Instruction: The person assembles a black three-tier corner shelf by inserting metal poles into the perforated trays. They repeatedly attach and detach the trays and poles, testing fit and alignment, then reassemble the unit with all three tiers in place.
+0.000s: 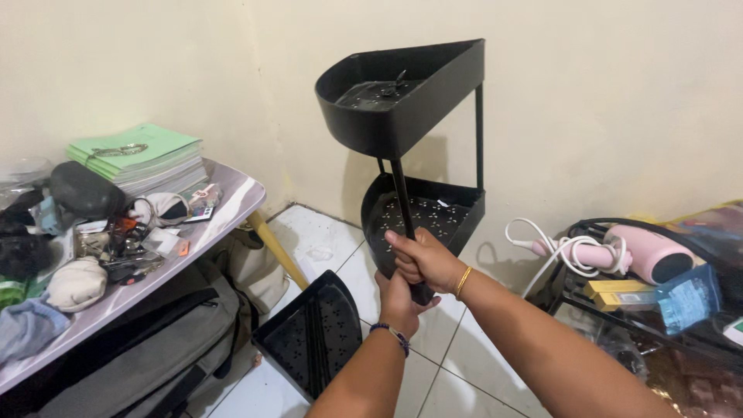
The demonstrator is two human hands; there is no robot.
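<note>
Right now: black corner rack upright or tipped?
Tipped. The black rack leans off vertical, lifted by its front pole in the left hand and right hand.

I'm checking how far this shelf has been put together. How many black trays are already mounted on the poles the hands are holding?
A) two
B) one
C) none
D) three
A: an upper tray and a lower tray sit on the poles, while a third tray lies loose on the floor beside the hands, left hand and right hand.
</note>
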